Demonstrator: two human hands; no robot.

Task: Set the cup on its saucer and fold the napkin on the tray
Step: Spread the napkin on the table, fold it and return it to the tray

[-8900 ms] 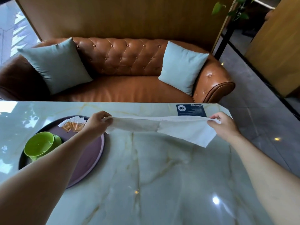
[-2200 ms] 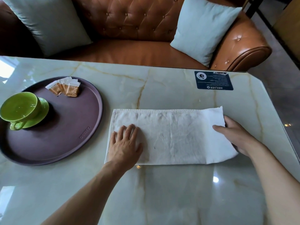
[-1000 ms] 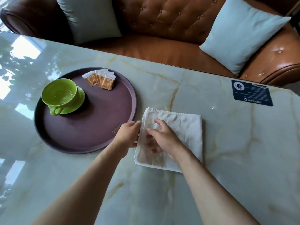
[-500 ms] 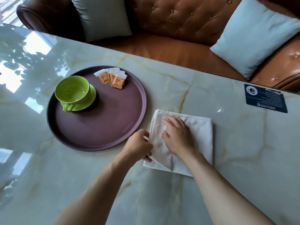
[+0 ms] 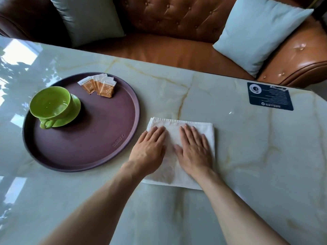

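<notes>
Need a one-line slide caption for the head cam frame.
Both hands, left and right, press flat on a folded white cloth napkin beside a round brown tray holding a green cup.

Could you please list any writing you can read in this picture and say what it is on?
Tray: raised lettering near its right rim, upside down to the camera, not legible.
Sachets: print too small to read.
Dark card on the table: round logo and lines of text, too blurred to read.
Nothing else bears text.

Café: leather sofa (image 5: 177, 32), marble table (image 5: 247, 156)
</notes>
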